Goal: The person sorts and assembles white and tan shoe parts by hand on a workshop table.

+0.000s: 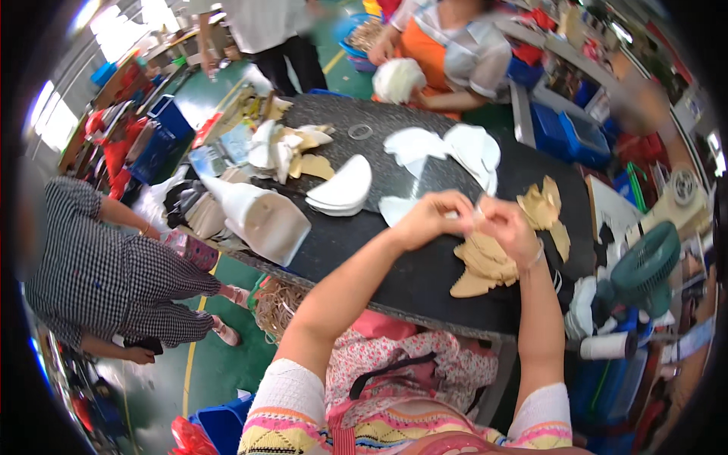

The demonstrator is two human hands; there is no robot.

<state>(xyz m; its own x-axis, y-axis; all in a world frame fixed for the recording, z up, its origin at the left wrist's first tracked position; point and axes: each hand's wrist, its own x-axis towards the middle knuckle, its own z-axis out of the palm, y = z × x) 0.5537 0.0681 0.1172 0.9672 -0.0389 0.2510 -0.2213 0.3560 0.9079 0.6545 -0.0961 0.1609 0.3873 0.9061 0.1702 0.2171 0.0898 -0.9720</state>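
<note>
My left hand (434,218) and my right hand (509,231) meet over the dark table (402,267), fingers pinched close together. Whatever they pinch is too small and blurred to name. Just below my right hand lies a pile of tan cut pieces (485,264) with jagged edges. Beyond it, to the right, are more tan pieces (542,206). White rounded pieces (472,152) are spread past my hands, and one white piece (396,209) lies partly behind my left hand. A neat stack of white half-round pieces (343,186) sits farther left.
A white bag-like container (262,220) lies at the table's left edge, near heaped pale scraps (284,148). A clear ring (360,132) rests farther back. Across the table a person (447,57) holds a white bundle; another person (125,258) stands left. A green fan (644,265) stands right.
</note>
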